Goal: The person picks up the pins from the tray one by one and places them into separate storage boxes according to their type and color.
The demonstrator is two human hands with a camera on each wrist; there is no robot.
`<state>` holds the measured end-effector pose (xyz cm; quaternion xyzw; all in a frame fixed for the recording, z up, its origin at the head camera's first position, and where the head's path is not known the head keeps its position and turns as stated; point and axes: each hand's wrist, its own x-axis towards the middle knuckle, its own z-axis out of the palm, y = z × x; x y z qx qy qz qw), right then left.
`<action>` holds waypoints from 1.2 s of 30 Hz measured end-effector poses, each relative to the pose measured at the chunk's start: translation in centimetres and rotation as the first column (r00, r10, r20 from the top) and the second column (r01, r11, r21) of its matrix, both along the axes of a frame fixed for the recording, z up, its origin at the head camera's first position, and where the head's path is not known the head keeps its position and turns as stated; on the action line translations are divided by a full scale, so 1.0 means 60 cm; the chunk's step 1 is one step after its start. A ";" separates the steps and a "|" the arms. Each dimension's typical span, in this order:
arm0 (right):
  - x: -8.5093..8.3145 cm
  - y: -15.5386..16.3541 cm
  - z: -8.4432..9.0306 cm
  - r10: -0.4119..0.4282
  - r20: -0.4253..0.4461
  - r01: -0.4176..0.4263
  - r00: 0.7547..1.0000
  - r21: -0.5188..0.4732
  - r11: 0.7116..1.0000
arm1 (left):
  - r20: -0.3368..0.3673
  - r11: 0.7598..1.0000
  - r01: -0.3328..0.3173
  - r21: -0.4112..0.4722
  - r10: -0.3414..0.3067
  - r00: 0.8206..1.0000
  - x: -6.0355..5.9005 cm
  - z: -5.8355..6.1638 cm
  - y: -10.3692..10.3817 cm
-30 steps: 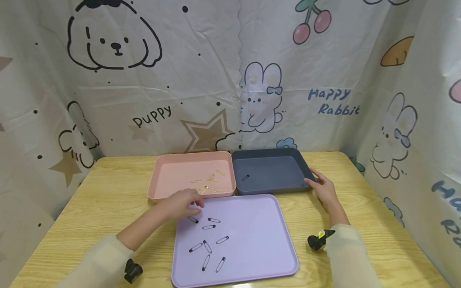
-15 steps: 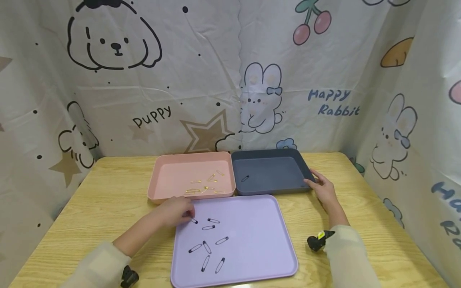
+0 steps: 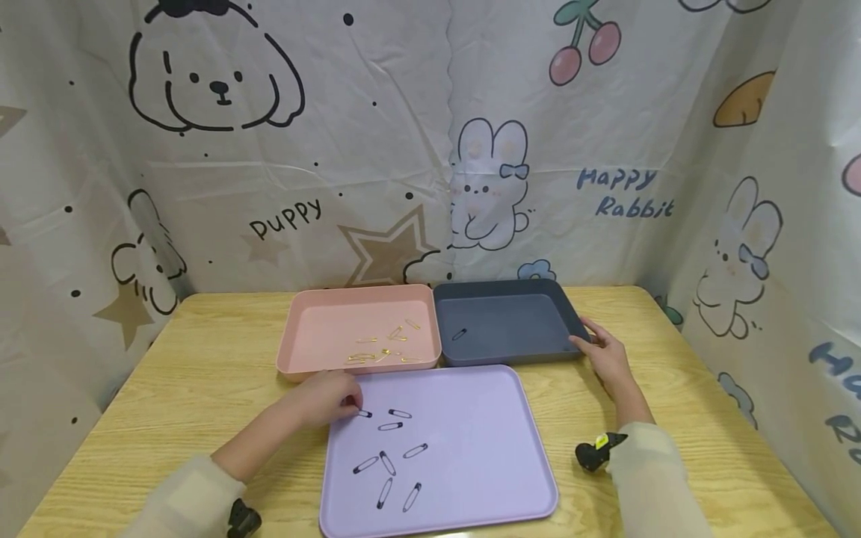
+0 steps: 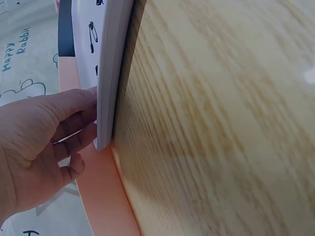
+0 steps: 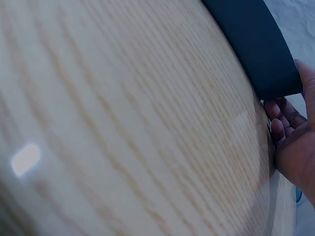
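At the far left corner of the lilac tray (image 3: 471, 448), my left hand (image 3: 327, 396) pinches a black safety pin (image 3: 365, 413), its dark head showing past the fingertips. In the left wrist view the tray's edge hides the pinched pin from sight. Several other black safety pins (image 3: 388, 463) lie scattered over the tray's left half. My right hand (image 3: 605, 359) holds the right front corner of the dark grey tray (image 3: 518, 359), thumb at the rim and fingers along the outer side. One black safety pin (image 3: 460, 334) lies inside that tray.
A pink tray (image 3: 323, 314) with several gold safety pins (image 3: 386, 353) stands left of the dark tray, side by side with it. Both sit behind the lilac tray on a wooden table (image 3: 202, 359). A printed curtain (image 3: 377, 149) surrounds the back and sides.
My left hand has drawn back slightly left from above the lilac tray's far edge and taken hold of the corner safety pin, which has turned a little. The right hand stays in place.
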<state>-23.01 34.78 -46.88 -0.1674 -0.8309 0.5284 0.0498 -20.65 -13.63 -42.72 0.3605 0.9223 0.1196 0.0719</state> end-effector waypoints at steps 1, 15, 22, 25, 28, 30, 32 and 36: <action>0.000 0.000 0.000 -0.001 0.000 0.001 1.000 0.001 1.000 | 0.008 1.000 -0.008 0.000 0.008 1.000 0.000 0.000 0.000; -0.002 0.000 -0.001 -0.010 0.003 0.010 1.000 0.010 1.000 | 0.107 0.996 -0.085 0.022 0.082 0.991 0.004 0.001 0.002; -0.002 0.002 -0.004 -0.002 -0.003 0.002 1.000 0.016 1.000 | 0.132 0.992 -0.104 0.074 0.093 0.987 0.002 0.002 0.010; -0.003 0.002 -0.004 -0.001 0.002 0.001 1.000 0.009 1.000 | 0.165 0.986 -0.118 0.113 0.099 0.981 -0.003 0.009 0.017; -0.003 0.002 -0.004 0.006 0.003 -0.006 1.000 0.000 1.000 | 0.169 0.982 -0.118 0.147 0.093 0.981 -0.010 0.017 0.023; -0.002 0.003 -0.003 0.009 0.000 -0.009 1.000 -0.007 1.000 | 0.162 0.980 -0.107 0.168 0.079 0.984 -0.015 0.021 0.028; -0.001 0.004 -0.003 0.014 -0.003 -0.014 1.000 -0.005 1.000 | 0.157 0.978 -0.098 0.183 0.070 0.985 -0.020 0.025 0.035; -0.001 0.004 -0.003 0.011 -0.009 -0.011 1.000 0.001 1.000 | 0.157 0.973 -0.093 0.211 0.060 0.986 -0.030 0.033 0.049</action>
